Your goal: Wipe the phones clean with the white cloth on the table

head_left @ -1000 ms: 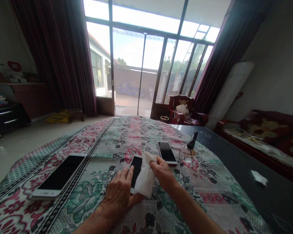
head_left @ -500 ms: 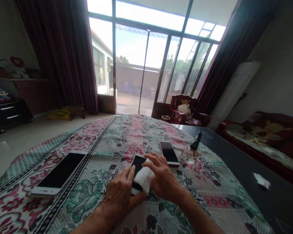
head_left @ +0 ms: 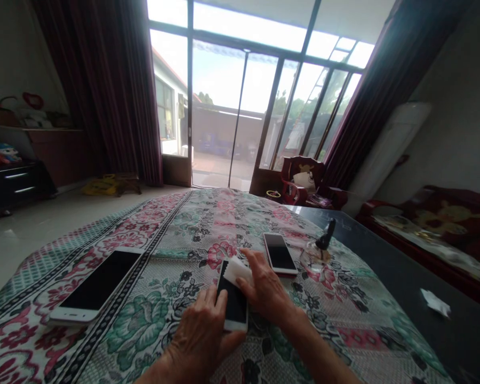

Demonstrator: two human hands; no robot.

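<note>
A white-framed smartphone (head_left: pixel 237 306) with a dark screen lies on the patterned tablecloth, in front of me. My left hand (head_left: pixel 200 325) grips its left side and lower edge, thumb along the bottom and fingertips at the screen. Pinched in my right hand (head_left: pixel 266 285) is a folded white tissue (head_left: pixel 237 271), pressed to the upper part of the screen. Just beyond my right hand lies a second smartphone (head_left: pixel 280 252), face up. A larger white smartphone (head_left: pixel 100 280) rests face up to the left of my left hand.
A clear glass vessel (head_left: pixel 316 258) with a black upright piece stands at the right of the tablecloth (head_left: pixel 152 325). A crumpled white tissue (head_left: pixel 436 303) lies on the dark table surface (head_left: pixel 400 277) farther right. Wooden chairs and a glazed door stand beyond.
The tissue in my right hand has moved up the phone, from the lower middle of the screen to its top, uncovering the lower screen. My left hand still holds the phone.
</note>
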